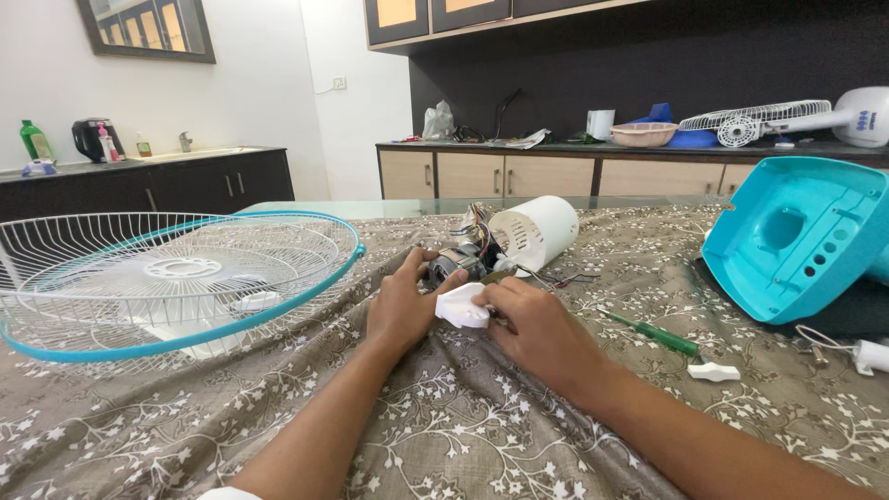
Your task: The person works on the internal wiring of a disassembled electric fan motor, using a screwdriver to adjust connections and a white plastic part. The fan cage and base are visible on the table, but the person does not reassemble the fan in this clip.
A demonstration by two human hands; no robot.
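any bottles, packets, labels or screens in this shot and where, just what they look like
Green bottle: far left counter, tall, darker cap.
Small pink-and-white bottle: beside the black kettle.
Crumpled clear plastic bag: back counter, by the wall corner.
Blue label: on the white fan body, far right.
No screens.

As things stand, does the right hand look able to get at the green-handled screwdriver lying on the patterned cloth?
Probably yes: the green-handled screwdriver lies in the open just beside the right hand, with nothing between them, though that hand is holding a small white part.
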